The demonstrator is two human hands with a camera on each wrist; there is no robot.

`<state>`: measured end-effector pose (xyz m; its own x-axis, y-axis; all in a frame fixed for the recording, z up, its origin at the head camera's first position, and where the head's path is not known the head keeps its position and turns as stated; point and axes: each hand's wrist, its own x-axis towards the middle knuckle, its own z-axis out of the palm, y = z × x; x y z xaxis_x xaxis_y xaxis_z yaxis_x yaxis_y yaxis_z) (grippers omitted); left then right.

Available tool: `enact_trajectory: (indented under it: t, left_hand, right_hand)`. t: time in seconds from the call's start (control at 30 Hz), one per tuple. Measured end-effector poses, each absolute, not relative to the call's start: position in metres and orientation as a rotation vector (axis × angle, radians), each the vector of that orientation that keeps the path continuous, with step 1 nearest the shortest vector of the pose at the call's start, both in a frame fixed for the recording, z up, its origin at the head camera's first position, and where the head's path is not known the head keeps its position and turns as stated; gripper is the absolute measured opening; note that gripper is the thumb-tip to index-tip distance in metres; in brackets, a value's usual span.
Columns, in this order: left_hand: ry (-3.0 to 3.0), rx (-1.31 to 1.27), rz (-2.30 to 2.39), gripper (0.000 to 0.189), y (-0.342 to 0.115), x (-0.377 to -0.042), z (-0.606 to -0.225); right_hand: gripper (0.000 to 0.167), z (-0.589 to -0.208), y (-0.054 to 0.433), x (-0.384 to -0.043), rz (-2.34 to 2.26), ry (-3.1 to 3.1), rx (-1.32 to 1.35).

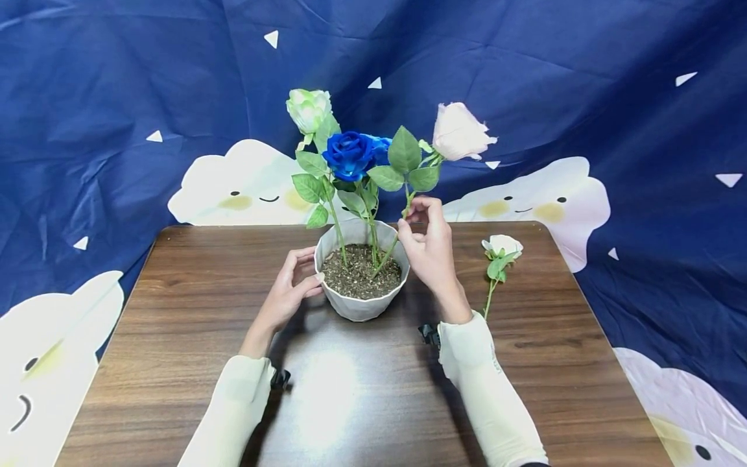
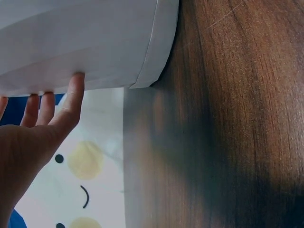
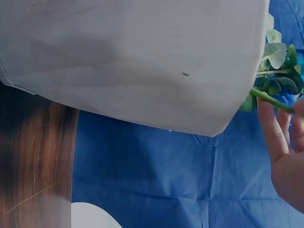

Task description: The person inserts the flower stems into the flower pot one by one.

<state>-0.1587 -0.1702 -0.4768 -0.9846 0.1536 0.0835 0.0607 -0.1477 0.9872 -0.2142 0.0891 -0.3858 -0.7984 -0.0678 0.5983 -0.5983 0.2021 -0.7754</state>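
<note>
The left hand [image 1: 290, 283] rests, unclenched, against the pot [image 1: 362, 308] on the bench [image 1: 198, 279], presumably steadying it. The right hand [image 1: 430, 244] pinches the stem [image 1: 388, 255] of the potted pink rose [image 1: 461, 131], likely to control its lean.

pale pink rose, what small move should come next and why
Probably ease the pale pink rose slightly deeper into the brown soil: the right hand pinches its slanting green stem, which meets that soil, and the left hand touches the white faceted pot, so could steady it.
</note>
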Motion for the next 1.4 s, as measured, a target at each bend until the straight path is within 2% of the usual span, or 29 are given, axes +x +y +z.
enact_trajectory:
  t: [0.67,1.1,1.4]
  left_hand:
    - [2.024,0.244,2.313,0.057,-0.172,-0.159,-0.475]
    - [2.008,0.253,2.324,0.058,-0.171,-0.159,-0.476]
    - [2.003,0.25,2.325,0.058,-0.17,-0.159,-0.476]
  right_hand:
    - [0.027,-0.393,0.069,-0.215,1.729,-2.072,0.722]
    - [0.011,-0.404,0.061,-0.218,1.369,-2.146,0.911]
    - [0.011,-0.409,0.057,-0.217,1.2,-2.233,0.943]
